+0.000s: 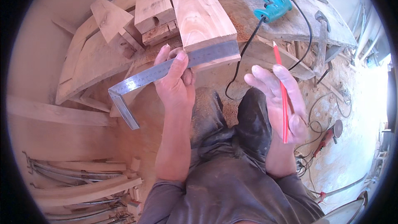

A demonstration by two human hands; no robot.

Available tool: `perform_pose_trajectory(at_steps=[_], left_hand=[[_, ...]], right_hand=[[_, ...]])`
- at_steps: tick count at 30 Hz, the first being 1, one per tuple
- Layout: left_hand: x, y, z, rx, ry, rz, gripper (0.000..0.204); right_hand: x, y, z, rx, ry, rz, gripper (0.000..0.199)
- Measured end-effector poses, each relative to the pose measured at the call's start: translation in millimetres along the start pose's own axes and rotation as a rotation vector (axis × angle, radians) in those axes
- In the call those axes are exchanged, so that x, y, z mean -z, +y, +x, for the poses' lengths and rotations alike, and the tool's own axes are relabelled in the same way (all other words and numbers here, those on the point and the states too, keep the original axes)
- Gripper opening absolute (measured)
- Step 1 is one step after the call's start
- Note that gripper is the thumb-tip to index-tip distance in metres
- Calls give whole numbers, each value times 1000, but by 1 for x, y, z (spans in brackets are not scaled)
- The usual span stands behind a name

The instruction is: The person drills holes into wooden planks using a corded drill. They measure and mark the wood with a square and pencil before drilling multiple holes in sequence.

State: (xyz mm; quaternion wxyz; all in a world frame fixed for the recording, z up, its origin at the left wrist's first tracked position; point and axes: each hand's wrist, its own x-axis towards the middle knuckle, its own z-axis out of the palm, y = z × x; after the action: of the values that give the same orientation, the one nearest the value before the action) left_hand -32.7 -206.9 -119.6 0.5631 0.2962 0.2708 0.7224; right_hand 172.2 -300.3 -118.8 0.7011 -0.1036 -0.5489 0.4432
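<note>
My left hand [176, 81] grips a steel carpenter's square [143, 79] and presses its long blade against the near end of a thick wooden plank [199, 10]. The square's short arm hangs down to the left. My right hand [280, 99] is raised palm up to the right of the plank, apart from it. A red pencil [282, 95] lies along its fingers, loosely held, with the tip pointing away from me.
A teal electric drill [271, 4] with a black cord [304, 33] lies on the workbench [290, 25] behind the plank. Wood offcuts [151, 4] sit to the left. A hammer [321, 45] leans at the right. An angle grinder [329, 135] lies on the dusty floor. Curved wooden pieces [83, 188] are stacked at lower left.
</note>
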Motion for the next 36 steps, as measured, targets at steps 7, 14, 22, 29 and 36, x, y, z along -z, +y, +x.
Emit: perform_pose_trajectory(at_steps=[7,14,22,29,36], left_hand=[[-2,-1,-1,-6,21,-40,61],[-2,-2,-1,11,53,-53,59],[-3,-4,-1,-2,73,-62,55],[-13,1,-2,47,115,-33,45],[-17,1,-3,46,159,-39,47]], right_hand=[[11,-11,3,69,111,-257,59],[9,-6,5,94,177,-231,50],[5,-4,2,101,263,-425,42],[-8,-2,-1,28,300,-508,23],[-2,-2,-2,70,295,-536,15]])
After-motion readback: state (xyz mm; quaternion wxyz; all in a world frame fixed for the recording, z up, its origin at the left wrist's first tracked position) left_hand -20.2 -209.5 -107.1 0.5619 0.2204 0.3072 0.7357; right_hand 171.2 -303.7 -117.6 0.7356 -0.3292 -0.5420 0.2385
